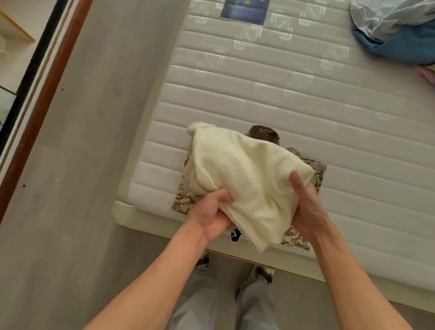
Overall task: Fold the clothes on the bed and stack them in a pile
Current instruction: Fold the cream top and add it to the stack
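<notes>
We grip the folded cream fleece garment, fingers of left hand and right hand pinching it, over the folded camouflage-print garment; the heap of unfolded blue and pastel clothes remains.

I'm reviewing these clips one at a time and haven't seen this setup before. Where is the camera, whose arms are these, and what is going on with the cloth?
There is no machine here. One camera worn on a person's head looks down at their own bare arms. They stand at the edge of a bare mattress. The left hand and right hand each have a grip on a cream garment, held over a folded camouflage garment. Unfolded clothes lie heaped at the far right.
</notes>
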